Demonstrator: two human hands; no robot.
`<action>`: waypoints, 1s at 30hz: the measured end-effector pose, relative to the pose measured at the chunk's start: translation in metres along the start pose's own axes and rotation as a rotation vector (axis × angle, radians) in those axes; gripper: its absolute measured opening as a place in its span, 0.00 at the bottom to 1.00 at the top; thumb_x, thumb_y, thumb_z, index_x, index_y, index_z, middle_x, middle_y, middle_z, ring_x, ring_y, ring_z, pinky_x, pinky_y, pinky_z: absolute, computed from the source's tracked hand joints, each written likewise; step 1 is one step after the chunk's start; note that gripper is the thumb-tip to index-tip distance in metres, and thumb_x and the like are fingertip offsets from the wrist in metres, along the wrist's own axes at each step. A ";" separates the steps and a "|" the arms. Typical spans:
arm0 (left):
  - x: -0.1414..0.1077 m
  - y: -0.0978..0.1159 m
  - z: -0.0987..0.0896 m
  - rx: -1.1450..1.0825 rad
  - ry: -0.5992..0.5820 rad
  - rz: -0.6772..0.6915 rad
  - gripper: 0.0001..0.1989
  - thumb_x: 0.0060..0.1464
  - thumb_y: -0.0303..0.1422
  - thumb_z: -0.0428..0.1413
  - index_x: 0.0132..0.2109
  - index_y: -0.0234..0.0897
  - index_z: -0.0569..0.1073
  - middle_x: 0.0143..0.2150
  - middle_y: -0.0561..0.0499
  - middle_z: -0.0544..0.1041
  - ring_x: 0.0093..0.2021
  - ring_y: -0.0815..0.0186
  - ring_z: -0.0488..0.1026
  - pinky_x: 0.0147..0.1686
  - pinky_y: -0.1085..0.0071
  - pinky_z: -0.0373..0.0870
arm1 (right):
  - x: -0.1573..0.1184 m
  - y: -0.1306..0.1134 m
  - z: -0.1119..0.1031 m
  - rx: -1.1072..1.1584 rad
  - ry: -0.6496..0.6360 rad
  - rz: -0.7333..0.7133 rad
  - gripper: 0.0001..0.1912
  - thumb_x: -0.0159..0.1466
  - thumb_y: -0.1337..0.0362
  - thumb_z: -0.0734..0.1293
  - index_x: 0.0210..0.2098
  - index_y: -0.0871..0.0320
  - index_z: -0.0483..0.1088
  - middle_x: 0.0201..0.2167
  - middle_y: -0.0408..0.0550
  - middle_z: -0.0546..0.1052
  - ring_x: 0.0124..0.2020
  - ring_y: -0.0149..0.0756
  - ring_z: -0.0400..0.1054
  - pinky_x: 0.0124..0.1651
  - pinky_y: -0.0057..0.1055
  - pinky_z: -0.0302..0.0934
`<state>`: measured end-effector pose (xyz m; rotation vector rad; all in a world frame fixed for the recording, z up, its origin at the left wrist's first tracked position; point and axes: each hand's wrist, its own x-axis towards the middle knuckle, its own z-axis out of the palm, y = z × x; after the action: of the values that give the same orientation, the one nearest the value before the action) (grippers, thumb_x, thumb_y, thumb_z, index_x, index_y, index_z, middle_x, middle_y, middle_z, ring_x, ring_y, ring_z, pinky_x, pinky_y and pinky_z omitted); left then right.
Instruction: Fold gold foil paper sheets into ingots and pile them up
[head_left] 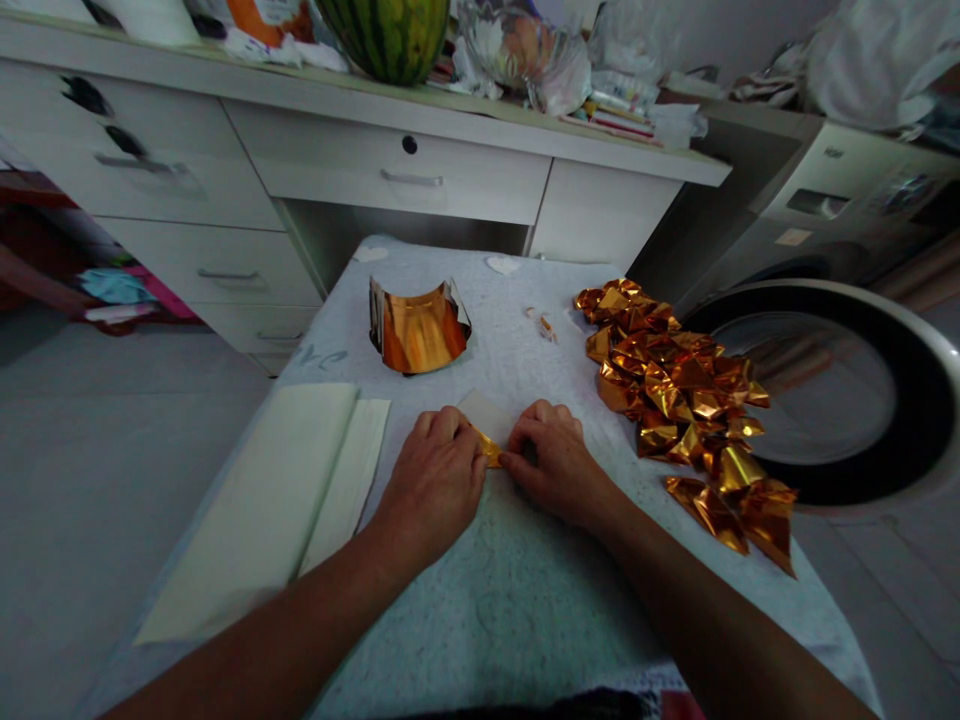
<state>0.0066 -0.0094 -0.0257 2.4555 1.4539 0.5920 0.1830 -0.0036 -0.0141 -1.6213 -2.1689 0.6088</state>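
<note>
Both hands meet near the middle of the cloth-covered board. My left hand (442, 470) is closed on the left side of a small piece of gold foil (491, 449). My right hand (553, 458) pinches the foil's right end. A pale paper piece (484, 408) lies just beyond the foil, partly hidden by the fingers. Past my left hand stands a curved stack of gold foil sheets (421, 335). Many folded gold foil pieces (675, 385) are heaped to the right. Pale folded paper sheets (255, 500) lie at the left.
Small scraps (546, 326) lie on the light cloth (517, 600). Behind is a white counter (480, 125) with drawers, holding a watermelon (390, 35) and a glass bowl (517, 45). At the right, a washing machine's round door (825, 390) hangs open beside the board's edge.
</note>
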 end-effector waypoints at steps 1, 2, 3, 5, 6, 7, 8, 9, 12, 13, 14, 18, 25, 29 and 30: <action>0.000 0.000 0.000 -0.001 0.002 0.000 0.08 0.59 0.27 0.49 0.35 0.35 0.72 0.39 0.45 0.67 0.42 0.57 0.62 0.44 0.55 0.67 | 0.000 0.000 0.000 0.000 -0.001 0.001 0.04 0.59 0.68 0.69 0.28 0.57 0.70 0.36 0.47 0.68 0.42 0.40 0.58 0.45 0.39 0.51; 0.000 0.000 0.001 -0.001 0.001 -0.002 0.08 0.59 0.27 0.49 0.35 0.35 0.72 0.39 0.45 0.67 0.41 0.57 0.62 0.44 0.55 0.67 | 0.000 0.000 0.000 0.000 -0.002 0.002 0.04 0.59 0.68 0.69 0.28 0.57 0.70 0.36 0.47 0.68 0.42 0.40 0.58 0.45 0.39 0.51; 0.001 0.001 0.001 0.001 -0.004 -0.004 0.08 0.59 0.28 0.49 0.34 0.35 0.72 0.39 0.44 0.67 0.41 0.56 0.62 0.44 0.54 0.67 | 0.000 0.000 -0.001 0.001 -0.005 0.003 0.04 0.59 0.68 0.69 0.28 0.57 0.70 0.36 0.47 0.68 0.42 0.40 0.58 0.45 0.39 0.51; 0.001 0.001 0.001 0.011 -0.012 -0.010 0.09 0.59 0.28 0.49 0.35 0.35 0.72 0.39 0.44 0.67 0.41 0.56 0.62 0.44 0.54 0.67 | 0.000 0.000 -0.001 0.003 -0.008 0.006 0.04 0.60 0.67 0.69 0.28 0.58 0.70 0.37 0.47 0.68 0.42 0.40 0.58 0.45 0.39 0.51; 0.001 0.001 0.001 0.015 -0.013 -0.013 0.09 0.59 0.28 0.48 0.35 0.34 0.72 0.39 0.44 0.67 0.42 0.56 0.62 0.45 0.53 0.67 | 0.000 0.000 -0.001 0.003 -0.008 0.008 0.04 0.60 0.67 0.69 0.28 0.58 0.70 0.37 0.47 0.68 0.42 0.40 0.58 0.45 0.39 0.51; 0.002 0.001 0.001 0.019 -0.014 -0.015 0.09 0.59 0.28 0.48 0.35 0.34 0.72 0.39 0.44 0.67 0.42 0.56 0.62 0.45 0.53 0.66 | 0.000 0.000 -0.001 0.003 -0.008 0.010 0.04 0.60 0.67 0.69 0.28 0.58 0.70 0.37 0.47 0.69 0.42 0.40 0.58 0.45 0.39 0.51; 0.002 0.001 0.001 0.019 -0.015 -0.015 0.08 0.59 0.28 0.48 0.35 0.34 0.72 0.39 0.43 0.67 0.42 0.55 0.62 0.44 0.53 0.67 | 0.000 0.000 0.000 0.002 -0.009 0.012 0.04 0.60 0.67 0.69 0.28 0.58 0.71 0.37 0.47 0.69 0.42 0.40 0.58 0.46 0.40 0.51; 0.001 0.001 0.001 0.017 -0.013 -0.016 0.08 0.59 0.27 0.49 0.35 0.34 0.72 0.39 0.43 0.67 0.42 0.55 0.62 0.44 0.54 0.67 | 0.001 0.000 0.000 0.002 -0.010 0.016 0.04 0.60 0.67 0.69 0.28 0.58 0.71 0.37 0.47 0.69 0.42 0.40 0.58 0.46 0.40 0.51; 0.000 0.000 0.001 0.000 0.006 -0.013 0.06 0.58 0.27 0.50 0.35 0.35 0.72 0.39 0.45 0.67 0.42 0.56 0.62 0.43 0.55 0.67 | 0.001 0.001 0.001 -0.003 -0.012 0.020 0.04 0.60 0.67 0.69 0.28 0.57 0.71 0.37 0.47 0.69 0.42 0.40 0.58 0.46 0.40 0.51; 0.000 0.000 0.001 -0.007 0.016 -0.013 0.06 0.57 0.27 0.50 0.35 0.36 0.71 0.39 0.45 0.67 0.42 0.57 0.62 0.44 0.56 0.67 | 0.001 0.001 0.002 -0.007 -0.011 0.020 0.04 0.60 0.67 0.70 0.29 0.57 0.71 0.37 0.47 0.69 0.42 0.40 0.58 0.46 0.39 0.51; -0.001 0.000 0.001 -0.015 0.025 -0.016 0.05 0.57 0.27 0.51 0.35 0.36 0.71 0.39 0.46 0.67 0.42 0.57 0.62 0.44 0.56 0.67 | 0.001 0.001 0.002 -0.010 -0.006 0.017 0.04 0.60 0.67 0.70 0.28 0.57 0.71 0.37 0.47 0.69 0.42 0.41 0.58 0.45 0.39 0.51; -0.001 0.000 0.000 -0.087 0.042 -0.036 0.04 0.56 0.25 0.51 0.36 0.37 0.70 0.40 0.47 0.68 0.42 0.58 0.62 0.43 0.57 0.66 | 0.000 0.001 0.002 -0.016 0.027 -0.011 0.04 0.60 0.67 0.69 0.29 0.57 0.70 0.36 0.47 0.68 0.41 0.40 0.58 0.44 0.39 0.51; 0.002 -0.003 -0.004 -0.226 0.009 -0.039 0.12 0.56 0.24 0.53 0.39 0.44 0.78 0.39 0.50 0.69 0.43 0.59 0.64 0.44 0.58 0.65 | -0.003 0.002 0.004 -0.056 0.058 -0.018 0.05 0.59 0.66 0.68 0.34 0.56 0.67 0.38 0.48 0.67 0.42 0.42 0.58 0.44 0.39 0.51; 0.004 -0.005 -0.004 -0.220 -0.015 -0.040 0.13 0.55 0.24 0.53 0.41 0.45 0.79 0.39 0.50 0.70 0.43 0.59 0.65 0.45 0.57 0.65 | -0.004 0.001 0.005 -0.105 0.071 -0.025 0.06 0.59 0.66 0.67 0.36 0.56 0.66 0.39 0.49 0.67 0.42 0.44 0.58 0.43 0.40 0.52; 0.004 -0.005 -0.004 -0.217 -0.022 -0.046 0.13 0.55 0.24 0.54 0.41 0.45 0.79 0.40 0.50 0.70 0.43 0.59 0.65 0.45 0.57 0.65 | -0.004 0.000 0.005 -0.118 0.072 -0.024 0.06 0.59 0.65 0.66 0.36 0.56 0.66 0.39 0.50 0.67 0.42 0.44 0.58 0.43 0.40 0.52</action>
<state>0.0029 -0.0037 -0.0231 2.2495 1.3560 0.6730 0.1814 -0.0082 -0.0178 -1.6468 -2.2049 0.4157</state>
